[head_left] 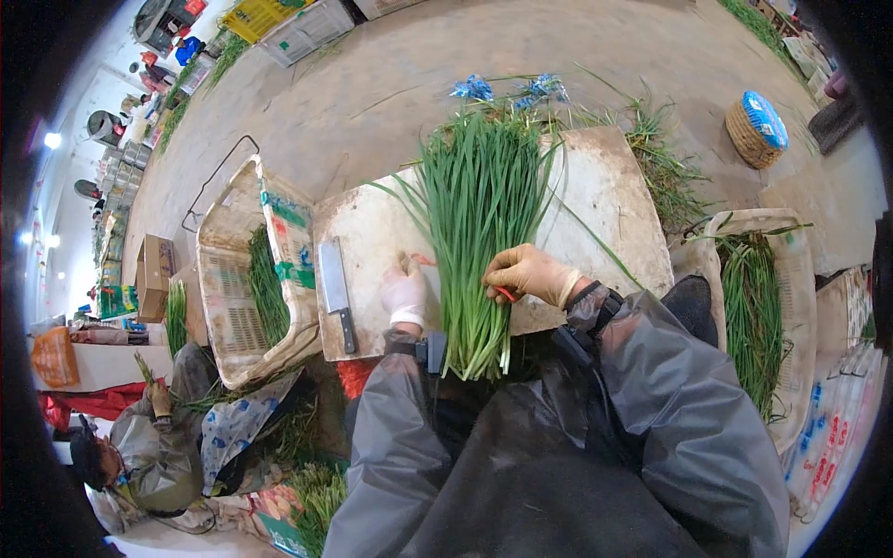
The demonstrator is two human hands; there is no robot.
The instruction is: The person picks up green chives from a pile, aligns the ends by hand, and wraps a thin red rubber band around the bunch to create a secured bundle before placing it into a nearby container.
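A large bunch of green garlic chives [481,209] lies lengthwise on a worn white board [600,188], its pale stem ends hanging over the near edge. My right hand [527,277], in a thin glove, pinches a red tie [504,293] at the right side of the stems. On the left of the bunch, my gloved left hand [404,293] rests low over the board. Its fingertips are close to another visible piece of red tie [423,259]; whether they grip it is unclear. A cleaver [335,286] with a black handle lies left of that hand.
A white plastic crate [230,307] holding chives stands at left, another crate [799,335] at right. Loose leaves [663,160] and blue wrapping [474,88] lie beyond the board. A woven basket [755,132] sits far right. A co-worker [153,453] sits at lower left.
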